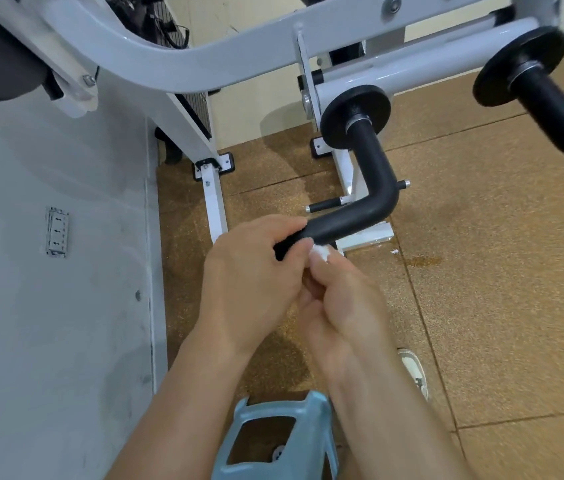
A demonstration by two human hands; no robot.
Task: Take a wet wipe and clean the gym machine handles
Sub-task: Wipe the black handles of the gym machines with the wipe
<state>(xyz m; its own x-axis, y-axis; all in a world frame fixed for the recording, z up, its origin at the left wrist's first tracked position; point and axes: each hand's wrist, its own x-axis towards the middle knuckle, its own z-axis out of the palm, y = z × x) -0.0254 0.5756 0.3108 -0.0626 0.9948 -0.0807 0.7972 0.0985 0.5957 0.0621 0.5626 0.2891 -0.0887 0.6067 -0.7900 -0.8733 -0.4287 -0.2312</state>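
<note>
A black L-shaped padded handle [370, 188] juts from the white gym machine [204, 60] in the middle of the head view. My left hand [256, 271] grips the handle's near end, fingers curled over it. Just right of it, my right hand [339, 296] pinches a small crumpled white wet wipe [320, 252] and holds it against the underside of the handle. Most of the wipe is hidden by my fingers. A second black handle [550, 109] sticks out at the upper right.
A grey wall [52, 306] with a socket plate [57, 232] runs along the left. A light-blue plastic stool [273, 438] stands below my arms. A shoe [414, 372] rests on the brown speckled floor [498, 271]. White machine legs [214, 202] stand ahead.
</note>
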